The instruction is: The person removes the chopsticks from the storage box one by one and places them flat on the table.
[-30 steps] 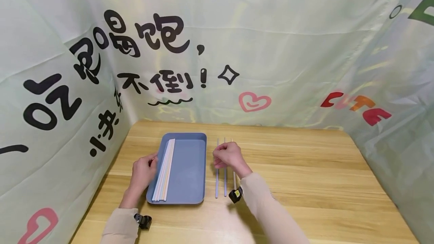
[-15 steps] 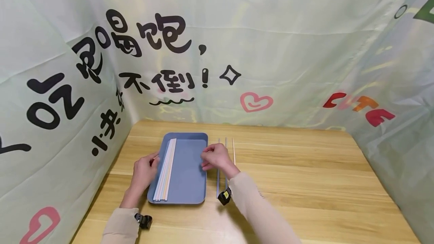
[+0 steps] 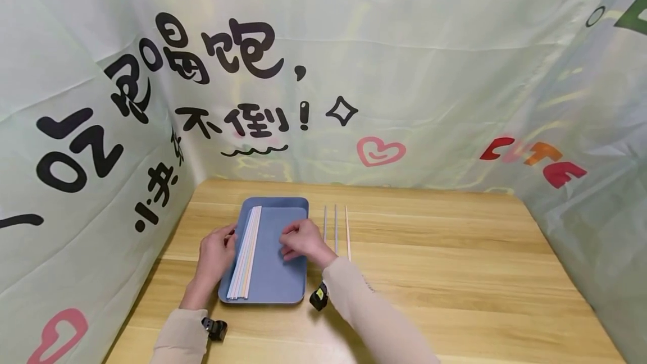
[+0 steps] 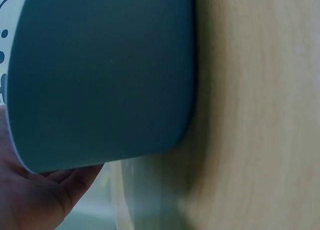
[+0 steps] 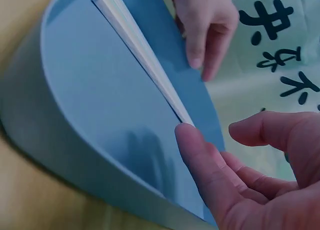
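A blue-grey tray [image 3: 283, 291] lies on the table, with several thin pastel sticks [image 3: 245, 254] bunched lengthwise along its left side. My left hand [image 3: 216, 254] grips the tray's left rim; in the right wrist view, that hand's fingers [image 5: 212, 38] reach over the edge. Over the right half of the tray hovers my right hand [image 3: 305, 240], holding nothing. In the right wrist view its thumb and fingertips [image 5: 189, 135] stand apart, short of the bunched sticks [image 5: 145, 60]. Three separate sticks [image 3: 336, 229] lie side by side just right of the tray, their near ends hidden by my right arm.
The wooden table [image 3: 455, 263] stretches away to the right. A printed cloth [image 3: 429, 72] with black lettering hangs as a wall behind and at both sides. Each sleeve carries a small black camera [image 3: 318, 296] at the wrist.
My right hand has moved left, from above the three separate sticks to over the inside of the tray. My left hand, the tray and the sticks have stayed in place.
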`<state>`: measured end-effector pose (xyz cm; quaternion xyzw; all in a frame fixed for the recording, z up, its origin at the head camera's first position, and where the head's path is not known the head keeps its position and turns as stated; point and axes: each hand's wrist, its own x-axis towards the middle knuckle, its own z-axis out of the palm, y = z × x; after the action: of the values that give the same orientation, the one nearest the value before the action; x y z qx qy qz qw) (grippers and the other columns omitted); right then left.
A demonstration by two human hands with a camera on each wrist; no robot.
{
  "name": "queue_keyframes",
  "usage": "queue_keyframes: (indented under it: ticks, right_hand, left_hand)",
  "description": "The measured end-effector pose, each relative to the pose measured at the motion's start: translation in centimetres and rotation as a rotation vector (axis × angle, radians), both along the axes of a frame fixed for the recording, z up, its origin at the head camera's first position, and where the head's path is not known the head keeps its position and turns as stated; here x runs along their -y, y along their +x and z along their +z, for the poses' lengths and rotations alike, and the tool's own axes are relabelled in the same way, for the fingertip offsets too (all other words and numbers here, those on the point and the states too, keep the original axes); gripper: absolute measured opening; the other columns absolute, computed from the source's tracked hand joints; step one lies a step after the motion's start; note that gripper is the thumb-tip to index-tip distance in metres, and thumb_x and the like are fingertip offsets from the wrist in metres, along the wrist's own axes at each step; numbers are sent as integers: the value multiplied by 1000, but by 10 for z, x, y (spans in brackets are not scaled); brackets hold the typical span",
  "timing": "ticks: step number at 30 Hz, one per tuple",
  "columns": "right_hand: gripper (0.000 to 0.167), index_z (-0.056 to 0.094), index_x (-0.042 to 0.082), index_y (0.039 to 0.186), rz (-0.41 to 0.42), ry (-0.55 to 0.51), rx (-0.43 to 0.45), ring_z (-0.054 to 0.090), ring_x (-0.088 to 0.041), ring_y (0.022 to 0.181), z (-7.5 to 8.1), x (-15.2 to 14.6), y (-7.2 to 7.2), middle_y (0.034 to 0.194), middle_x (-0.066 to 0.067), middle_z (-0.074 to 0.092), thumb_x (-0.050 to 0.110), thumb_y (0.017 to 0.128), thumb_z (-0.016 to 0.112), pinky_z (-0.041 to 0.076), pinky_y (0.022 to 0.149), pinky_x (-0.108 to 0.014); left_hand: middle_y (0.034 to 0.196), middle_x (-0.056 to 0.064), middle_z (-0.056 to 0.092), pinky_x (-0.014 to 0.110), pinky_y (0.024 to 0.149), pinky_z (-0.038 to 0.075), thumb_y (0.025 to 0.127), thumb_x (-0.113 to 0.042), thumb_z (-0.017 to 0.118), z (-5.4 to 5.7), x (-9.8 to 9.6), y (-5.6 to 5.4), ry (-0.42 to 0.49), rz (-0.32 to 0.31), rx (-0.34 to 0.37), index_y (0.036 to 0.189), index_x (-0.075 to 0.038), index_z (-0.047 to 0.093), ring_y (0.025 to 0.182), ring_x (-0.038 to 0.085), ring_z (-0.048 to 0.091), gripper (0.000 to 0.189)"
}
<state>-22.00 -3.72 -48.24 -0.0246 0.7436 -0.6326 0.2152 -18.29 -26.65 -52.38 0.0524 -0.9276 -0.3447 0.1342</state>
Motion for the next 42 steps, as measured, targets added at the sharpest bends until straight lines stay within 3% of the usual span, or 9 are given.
queue_keyframes:
  ticks: [8,11,31,42]
  right_hand:
    - [18,67,-9,106,18,-13,34,76,-47,84,-6,21,8,92,-32,75,-3,89,67,65,69,-48]
    - [15,68,-8,104,27,-17,38,76,-48,84,-8,27,11,92,-32,75,-3,89,67,65,68,-48]
    - [17,67,-9,108,69,-7,106,78,-41,81,-18,50,21,92,-31,76,-1,93,69,65,69,-45]
    - [9,70,-6,101,55,18,108,79,-39,80,-19,60,20,87,-30,76,-2,93,70,65,68,-45]
  left_hand:
    - [116,27,72,49,79,60,97,8,65,-4,-2,0,-71,-30,-149,129,10,70,92,35,71,32]
    - [114,27,73,49,77,60,95,9,66,-5,-2,0,-73,-33,-175,127,9,71,91,35,71,32]
    - [119,25,73,47,80,61,96,7,67,-6,-1,-1,-46,-15,-123,129,9,70,95,34,72,33]
    - [117,26,74,46,76,61,95,7,68,-8,-1,-2,-56,-10,-159,125,11,71,91,33,73,30]
